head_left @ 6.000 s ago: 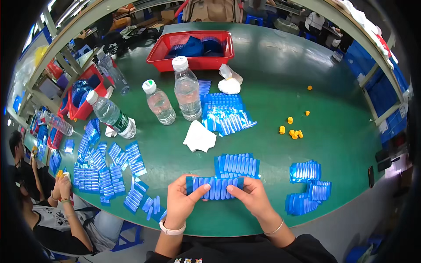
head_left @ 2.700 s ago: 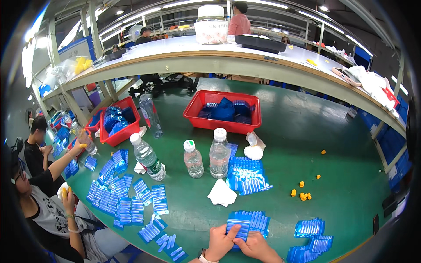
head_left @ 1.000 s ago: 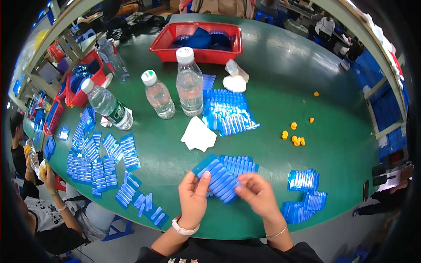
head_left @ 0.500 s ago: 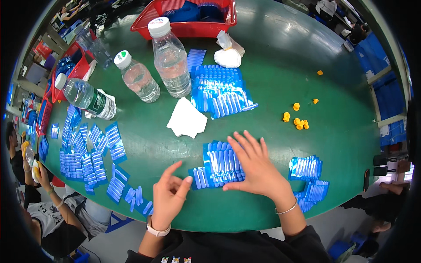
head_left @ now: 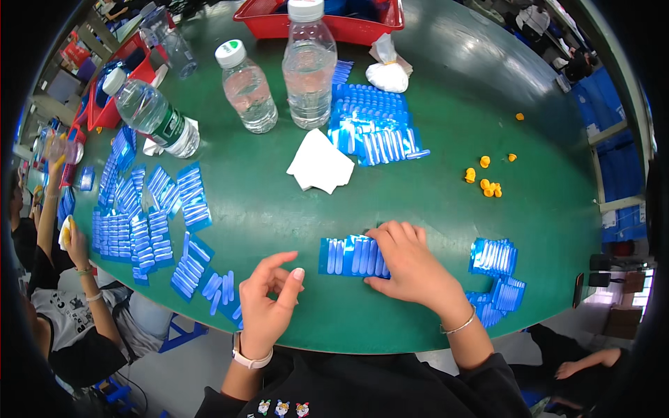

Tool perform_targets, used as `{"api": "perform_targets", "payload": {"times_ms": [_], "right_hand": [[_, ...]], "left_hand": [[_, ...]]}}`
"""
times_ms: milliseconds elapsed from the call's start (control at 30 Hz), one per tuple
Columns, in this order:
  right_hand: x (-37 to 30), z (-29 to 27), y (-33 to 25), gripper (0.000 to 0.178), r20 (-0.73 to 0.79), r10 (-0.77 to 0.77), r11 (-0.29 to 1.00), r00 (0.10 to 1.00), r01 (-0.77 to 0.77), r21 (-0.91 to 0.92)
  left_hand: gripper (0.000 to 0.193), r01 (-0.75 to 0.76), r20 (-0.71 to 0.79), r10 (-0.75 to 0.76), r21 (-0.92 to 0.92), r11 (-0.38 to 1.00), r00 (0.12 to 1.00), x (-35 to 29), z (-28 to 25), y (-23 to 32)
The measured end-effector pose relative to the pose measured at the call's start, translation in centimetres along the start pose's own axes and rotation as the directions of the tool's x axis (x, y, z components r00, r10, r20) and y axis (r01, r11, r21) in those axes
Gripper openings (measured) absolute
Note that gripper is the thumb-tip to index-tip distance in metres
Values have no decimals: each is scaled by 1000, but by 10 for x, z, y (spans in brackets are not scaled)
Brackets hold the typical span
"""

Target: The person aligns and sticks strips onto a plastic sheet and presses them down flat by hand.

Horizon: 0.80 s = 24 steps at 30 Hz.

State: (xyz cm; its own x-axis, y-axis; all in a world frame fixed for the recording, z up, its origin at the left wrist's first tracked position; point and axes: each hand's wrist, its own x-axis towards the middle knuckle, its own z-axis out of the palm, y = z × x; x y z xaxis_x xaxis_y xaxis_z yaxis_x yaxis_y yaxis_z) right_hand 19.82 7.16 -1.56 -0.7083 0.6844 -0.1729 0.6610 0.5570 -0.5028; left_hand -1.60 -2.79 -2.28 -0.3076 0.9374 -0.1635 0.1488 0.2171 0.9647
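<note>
My right hand (head_left: 411, 268) curls over the right end of a blue film sheet with light-blue oblong pieces (head_left: 338, 256), its fingers at the far edge and thumb at the near edge. Another sheet seems to overlap that one; the hand hides the right end. My left hand (head_left: 268, 296) hovers left of the sheet, touching nothing, with thumb and forefinger apart and the other fingers bent. To the right lie several similar sheets (head_left: 493, 258). A larger pile of such sheets (head_left: 373, 111) lies farther back, beside a crumpled white paper (head_left: 320, 164).
Water bottles (head_left: 310, 76) stand at the back left, before a red basket (head_left: 341, 28). Many blue sheets (head_left: 111, 233) cover the green table's (head_left: 418, 202) left side. Small yellow pieces (head_left: 490, 188) are scattered at the right. A tied white bag (head_left: 387, 76) sits behind the pile. Another person's hand (head_left: 75, 244) shows far left.
My right hand's spread fingers have curled in around the sheet. Less of the blue film shows in front of me now. The whole view has shifted slightly; my left hand stays parted.
</note>
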Motion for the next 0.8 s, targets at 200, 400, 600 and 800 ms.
{"api": "perform_targets", "payload": {"times_ms": [200, 400, 600, 800], "right_hand": [[-9, -10, -45, 72, -91, 61, 981, 994, -77, -177], [33, 43, -90, 59, -61, -231, 968, 971, 224, -112], [50, 87, -156, 67, -124, -201, 979, 972, 196, -54], [48, 77, -154, 72, -31, -75, 997, 997, 75, -24]], "left_hand": [[12, -148, -263, 284, 439, 886, 922, -54, -52, -32], [11, 87, -517, 322, 619, 780, 793, -87, -90, -59], [17, -27, -426, 431, 685, 728, 795, -83, -94, -67], [18, -70, -424, 455, 667, 742, 783, -81, -111, -70]]}}
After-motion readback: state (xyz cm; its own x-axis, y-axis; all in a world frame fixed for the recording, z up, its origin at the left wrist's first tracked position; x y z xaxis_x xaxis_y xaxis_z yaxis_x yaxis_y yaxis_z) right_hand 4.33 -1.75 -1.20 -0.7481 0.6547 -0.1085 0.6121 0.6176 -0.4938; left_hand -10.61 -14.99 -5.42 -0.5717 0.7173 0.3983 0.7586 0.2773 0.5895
